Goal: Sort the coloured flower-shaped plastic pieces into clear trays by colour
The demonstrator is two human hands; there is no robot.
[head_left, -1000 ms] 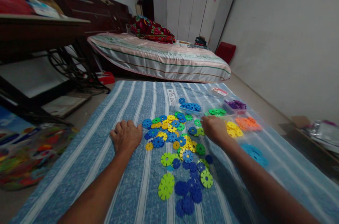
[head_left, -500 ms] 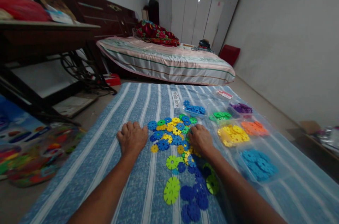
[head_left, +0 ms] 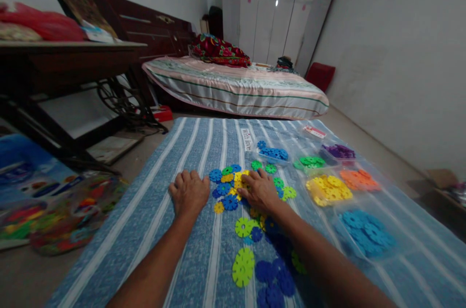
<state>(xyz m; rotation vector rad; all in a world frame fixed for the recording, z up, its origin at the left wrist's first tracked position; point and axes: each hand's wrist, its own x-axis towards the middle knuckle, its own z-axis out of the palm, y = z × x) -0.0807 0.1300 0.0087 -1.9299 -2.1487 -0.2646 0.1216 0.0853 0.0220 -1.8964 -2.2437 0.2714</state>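
left hand (head_left: 190, 194) rests open, seemingly empty; right hand (head_left: 260, 191) is over loose mixed discs (head_left: 230, 202), grip unclear; boxes (head_left: 345, 240) hold single-colour discs (head_left: 366, 233), many discs remain outside.

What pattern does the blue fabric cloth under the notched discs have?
The blue fabric cloth has white stripes, best seen in the head view.
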